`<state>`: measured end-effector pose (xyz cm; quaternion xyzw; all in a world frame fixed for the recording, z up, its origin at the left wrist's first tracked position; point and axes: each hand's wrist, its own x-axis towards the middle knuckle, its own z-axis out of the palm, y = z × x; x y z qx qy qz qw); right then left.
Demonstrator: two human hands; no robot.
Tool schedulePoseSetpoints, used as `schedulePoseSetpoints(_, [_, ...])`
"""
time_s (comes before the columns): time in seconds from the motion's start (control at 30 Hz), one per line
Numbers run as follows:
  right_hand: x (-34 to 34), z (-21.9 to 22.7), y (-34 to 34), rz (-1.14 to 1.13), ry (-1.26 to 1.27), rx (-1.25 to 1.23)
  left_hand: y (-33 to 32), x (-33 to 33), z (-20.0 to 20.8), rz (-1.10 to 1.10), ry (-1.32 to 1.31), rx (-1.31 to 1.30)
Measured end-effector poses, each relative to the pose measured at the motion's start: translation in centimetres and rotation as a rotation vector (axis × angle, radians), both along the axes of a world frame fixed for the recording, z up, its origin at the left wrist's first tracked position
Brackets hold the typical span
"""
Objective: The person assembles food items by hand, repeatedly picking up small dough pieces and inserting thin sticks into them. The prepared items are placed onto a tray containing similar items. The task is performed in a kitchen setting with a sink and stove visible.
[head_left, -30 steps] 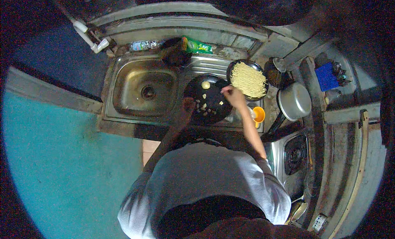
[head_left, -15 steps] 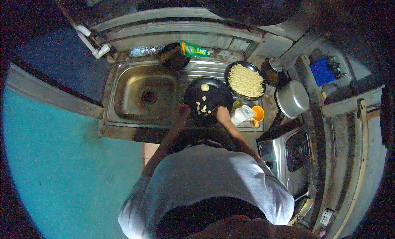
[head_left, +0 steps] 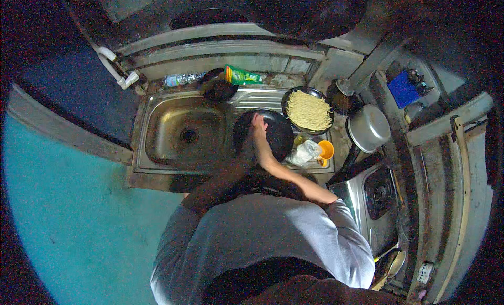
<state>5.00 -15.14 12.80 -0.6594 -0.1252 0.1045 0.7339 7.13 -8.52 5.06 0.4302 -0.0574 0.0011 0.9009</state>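
Observation:
A round black plate (head_left: 283,131) lies on the steel sink's drainboard in front of me. My right hand (head_left: 259,124) reaches over its left half, fingers stretched forward and the thumb a little apart. It covers the spot where a pale round piece lay; whether it touches that piece I cannot see. My left hand (head_left: 245,151) is in deep shadow by the plate's near left edge, partly behind my right forearm, and its fingers are hidden. Small pale pieces on the plate are now concealed by my arms. Right of the plate are a white plastic bag (head_left: 304,152) and an orange mug (head_left: 326,149).
A dark tray of pale noodle-like strands (head_left: 308,110) stands at the far right of the drainboard. The sink basin (head_left: 165,139) is on the left. A green packet (head_left: 244,75) lies behind. Further right are a metal pot (head_left: 369,128) and a gas stove (head_left: 375,200).
My right hand has moved left and forward from the plate's near right edge, crossing over the plate and covering the round piece. The view has shifted slightly.

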Motion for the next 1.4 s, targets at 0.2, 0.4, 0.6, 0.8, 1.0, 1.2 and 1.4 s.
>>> schedulePoseSetpoints(0.2, [4.9,6.0,-1.8,0.021,0.513,0.371,-3.8,-4.4,3.9,0.11,0.06,0.111])
schedulePoseSetpoints(0.4, [0.2,6.6,0.6,0.13,0.23,0.028,0.9,-1.7,4.0,0.14,0.037,0.034])
schedulePoseSetpoints(0.6, [-1.9,0.7,1.9,0.01,-0.16,-0.412,7.3,2.0,4.8,0.039,0.006,-0.264])
schedulePoseSetpoints(0.8, [0.5,1.3,0.8,-0.133,-0.083,-0.597,-0.9,-1.8,6.8,0.023,0.027,-0.139])
schedulePoseSetpoints(1.0, [5.5,-1.1,-3.5,-0.415,0.098,-0.334,-4.3,-5.4,7.4,-0.08,0.173,0.09])
schedulePoseSetpoints(1.2, [5.8,0.0,-2.6,-0.396,0.315,0.309,-1.6,-2.8,1.9,0.077,0.005,0.548])
schedulePoseSetpoints(1.4, [2.5,3.3,-5.2,0.042,0.461,0.198,0.8,-3.6,7.6,0.165,0.109,0.621])
